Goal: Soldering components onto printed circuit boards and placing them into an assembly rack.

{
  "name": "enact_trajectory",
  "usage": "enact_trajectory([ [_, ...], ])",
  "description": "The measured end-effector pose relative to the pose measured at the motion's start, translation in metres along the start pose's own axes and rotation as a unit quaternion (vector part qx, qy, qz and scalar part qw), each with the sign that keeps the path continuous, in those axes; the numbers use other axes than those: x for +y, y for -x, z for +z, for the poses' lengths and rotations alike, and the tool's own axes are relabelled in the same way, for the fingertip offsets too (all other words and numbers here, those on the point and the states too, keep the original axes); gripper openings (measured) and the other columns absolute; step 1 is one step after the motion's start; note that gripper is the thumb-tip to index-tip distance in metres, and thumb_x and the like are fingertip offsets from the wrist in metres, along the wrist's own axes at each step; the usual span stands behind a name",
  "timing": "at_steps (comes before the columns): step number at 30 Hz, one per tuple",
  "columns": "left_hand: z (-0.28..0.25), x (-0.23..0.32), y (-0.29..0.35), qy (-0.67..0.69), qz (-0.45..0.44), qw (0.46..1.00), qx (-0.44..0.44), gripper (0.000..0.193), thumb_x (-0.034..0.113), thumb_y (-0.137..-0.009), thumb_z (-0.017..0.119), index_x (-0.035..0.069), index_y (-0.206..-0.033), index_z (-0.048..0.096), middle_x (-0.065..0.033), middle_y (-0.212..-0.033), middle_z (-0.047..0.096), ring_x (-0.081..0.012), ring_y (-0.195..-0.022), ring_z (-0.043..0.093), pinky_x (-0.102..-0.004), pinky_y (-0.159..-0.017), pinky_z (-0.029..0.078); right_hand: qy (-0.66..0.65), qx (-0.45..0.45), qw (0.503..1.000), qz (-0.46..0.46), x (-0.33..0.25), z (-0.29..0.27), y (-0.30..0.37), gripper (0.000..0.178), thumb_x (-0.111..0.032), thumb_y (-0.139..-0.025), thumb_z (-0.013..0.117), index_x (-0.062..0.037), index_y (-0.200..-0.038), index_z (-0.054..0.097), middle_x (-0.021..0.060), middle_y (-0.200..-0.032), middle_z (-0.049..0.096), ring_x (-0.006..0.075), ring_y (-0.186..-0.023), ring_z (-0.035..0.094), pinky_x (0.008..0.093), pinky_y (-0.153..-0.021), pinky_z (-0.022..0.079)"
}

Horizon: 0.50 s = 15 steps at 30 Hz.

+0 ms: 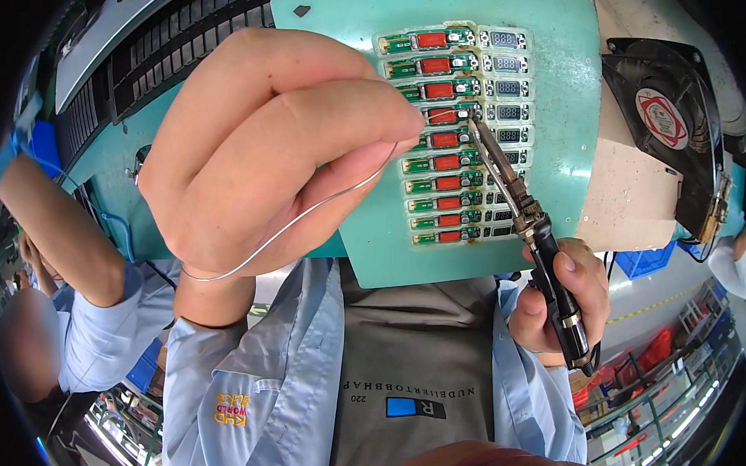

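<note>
My left hand [278, 145] pinches a thin strand of solder wire [318, 205]. The wire loops below the fingers, and its front end reaches over the fourth small circuit board from the top. My right hand [567, 295] is wrapped round the black handle of a soldering iron [545, 255]. A thin metal tube runs alongside the iron's tip, which meets the same board close to the wire's end. Several green boards with red blocks [444, 138] lie in a column on a green sheet [391, 261], each beside a small dark digit display [507, 88].
A black fan [659, 112] with a red and white label stands at the right. Behind my left hand runs a black slatted conveyor [182, 50]. Another person's arm [64, 221] is at the far left. A blue crate [645, 261] sits below the table's right edge.
</note>
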<state>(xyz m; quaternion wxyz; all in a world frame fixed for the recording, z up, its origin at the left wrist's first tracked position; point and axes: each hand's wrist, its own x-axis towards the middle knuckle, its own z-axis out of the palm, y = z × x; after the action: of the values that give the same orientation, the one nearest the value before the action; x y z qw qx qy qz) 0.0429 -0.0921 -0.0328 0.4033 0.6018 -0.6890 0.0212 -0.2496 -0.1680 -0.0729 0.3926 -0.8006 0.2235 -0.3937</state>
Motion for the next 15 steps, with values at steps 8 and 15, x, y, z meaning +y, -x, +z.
enact_trajectory([
  [8,-0.002,0.000,0.002,-0.007,-0.002,1.000,0.010,0.019,-0.001,-0.072,0.082,0.000,-0.090,0.074,-0.0137,-0.090,0.069,-0.0214,-0.075,0.065,-0.0288,-0.067,0.053,0.007,-0.008,1.000,-0.007,-0.001,-0.007,0.005,0.038,-0.018,-0.087,0.082,-0.0007,-0.116,0.064,0.0171,-0.097,0.067,0.0256,-0.073,0.063,0.0372,-0.067,0.055],
  [15,-0.007,0.005,0.004,-0.009,0.003,1.000,0.009,0.019,0.000,-0.073,0.082,0.000,-0.090,0.074,-0.0135,-0.090,0.070,-0.0214,-0.075,0.065,-0.0291,-0.067,0.053,-0.008,-0.007,1.000,-0.027,0.001,-0.015,0.010,0.039,-0.019,-0.088,0.081,-0.0010,-0.118,0.063,0.0173,-0.101,0.066,0.0260,-0.076,0.064,0.0378,-0.068,0.055],
])
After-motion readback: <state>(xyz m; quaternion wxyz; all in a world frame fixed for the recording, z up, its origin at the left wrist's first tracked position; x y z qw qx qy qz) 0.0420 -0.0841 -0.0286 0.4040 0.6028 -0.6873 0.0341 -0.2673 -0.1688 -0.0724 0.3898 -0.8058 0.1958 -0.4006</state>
